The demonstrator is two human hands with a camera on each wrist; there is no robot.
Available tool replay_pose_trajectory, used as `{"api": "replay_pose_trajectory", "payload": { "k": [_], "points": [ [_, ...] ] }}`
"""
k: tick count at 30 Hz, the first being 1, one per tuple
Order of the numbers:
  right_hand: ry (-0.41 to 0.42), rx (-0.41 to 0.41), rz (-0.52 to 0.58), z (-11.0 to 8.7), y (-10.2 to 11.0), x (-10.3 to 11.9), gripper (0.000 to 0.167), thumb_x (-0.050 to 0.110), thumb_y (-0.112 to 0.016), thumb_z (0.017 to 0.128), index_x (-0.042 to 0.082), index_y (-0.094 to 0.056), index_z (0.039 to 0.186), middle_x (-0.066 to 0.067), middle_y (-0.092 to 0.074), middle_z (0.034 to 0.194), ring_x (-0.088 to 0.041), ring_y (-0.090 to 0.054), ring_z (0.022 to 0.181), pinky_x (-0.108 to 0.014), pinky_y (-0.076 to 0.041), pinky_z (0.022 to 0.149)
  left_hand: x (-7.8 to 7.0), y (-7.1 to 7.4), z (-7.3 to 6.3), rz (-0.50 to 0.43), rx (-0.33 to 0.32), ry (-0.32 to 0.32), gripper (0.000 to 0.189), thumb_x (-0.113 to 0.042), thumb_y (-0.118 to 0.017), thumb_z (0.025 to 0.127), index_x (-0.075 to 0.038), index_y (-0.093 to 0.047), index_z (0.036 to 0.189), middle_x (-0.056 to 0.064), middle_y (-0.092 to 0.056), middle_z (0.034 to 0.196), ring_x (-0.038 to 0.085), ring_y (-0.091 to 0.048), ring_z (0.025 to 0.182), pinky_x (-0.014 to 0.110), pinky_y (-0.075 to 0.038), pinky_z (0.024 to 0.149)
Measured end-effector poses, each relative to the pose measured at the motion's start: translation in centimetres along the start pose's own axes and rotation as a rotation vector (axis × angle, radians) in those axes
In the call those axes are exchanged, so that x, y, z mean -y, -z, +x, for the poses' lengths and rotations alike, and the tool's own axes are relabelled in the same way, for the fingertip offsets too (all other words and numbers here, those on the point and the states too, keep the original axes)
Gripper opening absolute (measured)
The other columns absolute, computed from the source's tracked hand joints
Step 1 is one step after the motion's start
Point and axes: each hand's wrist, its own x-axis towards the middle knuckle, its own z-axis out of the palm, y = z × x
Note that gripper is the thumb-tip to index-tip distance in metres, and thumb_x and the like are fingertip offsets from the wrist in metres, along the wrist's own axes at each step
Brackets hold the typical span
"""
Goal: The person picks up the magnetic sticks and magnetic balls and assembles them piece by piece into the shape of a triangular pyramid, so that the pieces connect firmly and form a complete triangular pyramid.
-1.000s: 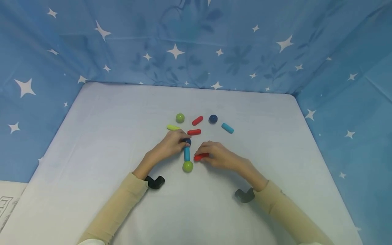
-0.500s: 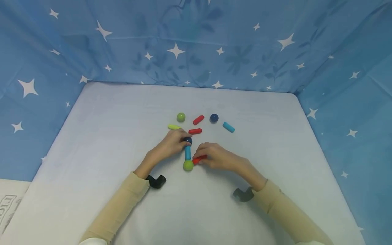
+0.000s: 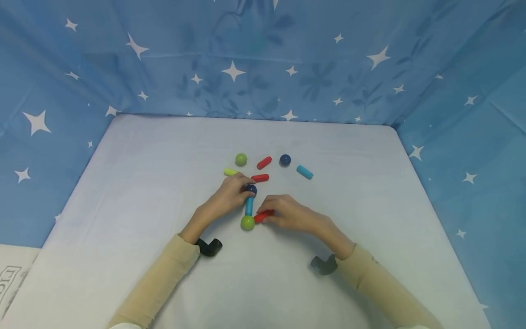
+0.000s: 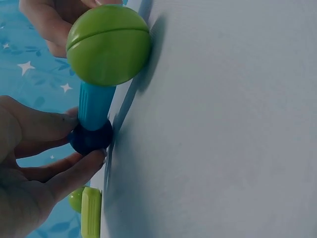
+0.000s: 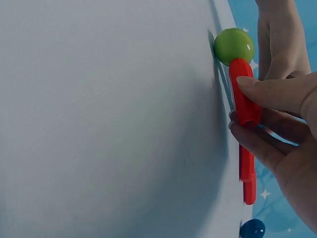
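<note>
My left hand pinches a dark blue ball between thumb and fingers. A light blue rod runs from that ball to a green ball nearer me, the three forming a straight piece. In the left wrist view the green ball shows a seam round its middle. My right hand holds a red rod between thumb and fingers, one end right at the green ball's right side. The red rod slants up and away from the green ball in the head view.
Beyond my hands lie another green ball, a yellow-green rod, two red rods, one nearer and one farther, a dark blue ball and a light blue rod. A starry blue curtain surrounds the white table.
My right hand has moved the red rod leftward and slightly toward me, from apart from the green ball to its side. The green ball end has swung slightly left; my left hand keeps its hold.
</note>
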Motion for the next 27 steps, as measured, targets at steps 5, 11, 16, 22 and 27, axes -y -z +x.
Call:
{"api": "replay_pose_trajectory", "payload": {
  "k": [5, 11, 16, 22, 27],
  "points": [
    [-0.020, 0.010, -0.005, -0.2, -0.2, 0.5, 0.025, 0.006, -0.077, 0.091, 0.008, -0.076, 0.117, -0.003, -0.074, 0.109, -0.015, -0.068, 0.099, -0.031, -0.058, 0.094, -0.2, -0.2, 0.0, -0.008, -0.026, 0.012, 0.036, -0.008, -0.076, 0.093, 0.002, -0.069, 0.127, 0.014, -0.065, 0.111, 0.025, -0.063, 0.098, 0.036, -0.058, 0.088],
    [0.000, -0.012, -0.002, -0.4, -0.5, 0.8, 0.025, 0.007, -0.077, 0.091, 0.008, -0.077, 0.116, -0.002, -0.075, 0.109, -0.014, -0.069, 0.099, -0.030, -0.058, 0.093, -0.2, -0.8, 0.2, -0.015, -0.051, 0.012, 0.034, -0.009, -0.077, 0.092, 0.002, -0.069, 0.124, 0.012, -0.065, 0.107, 0.024, -0.066, 0.096, 0.034, -0.059, 0.086],
    [0.040, -0.030, 0.012, -0.1, -0.9, 0.9, 0.025, 0.008, -0.078, 0.091, 0.007, -0.077, 0.115, -0.003, -0.075, 0.106, -0.013, -0.069, 0.096, -0.027, -0.058, 0.091, 0.0, -0.7, -0.1, -0.009, -0.058, -0.008, 0.032, -0.005, -0.073, 0.094, 0.001, -0.069, 0.125, 0.012, -0.064, 0.108, 0.023, -0.065, 0.095, 0.035, -0.059, 0.086],
    [0.027, -0.027, 0.018, 0.4, -1.2, 1.2, 0.025, 0.011, -0.078, 0.091, 0.008, -0.076, 0.116, -0.002, -0.074, 0.105, -0.012, -0.067, 0.094, -0.024, -0.058, 0.090, 0.4, -0.4, -0.8, -0.012, -0.042, -0.017, 0.033, -0.002, -0.070, 0.094, 0.000, -0.069, 0.127, 0.012, -0.064, 0.110, 0.022, -0.065, 0.093, 0.033, -0.059, 0.083],
    [0.008, -0.029, 0.030, 0.7, -1.4, 1.5, 0.028, 0.012, -0.079, 0.091, 0.008, -0.075, 0.118, -0.002, -0.074, 0.106, -0.013, -0.068, 0.096, -0.025, -0.058, 0.090, 0.5, 0.2, -1.9, -0.003, -0.038, -0.006, 0.036, -0.004, -0.070, 0.095, 0.000, -0.067, 0.130, 0.012, -0.063, 0.115, 0.022, -0.066, 0.095, 0.032, -0.060, 0.082]
  ]
}}
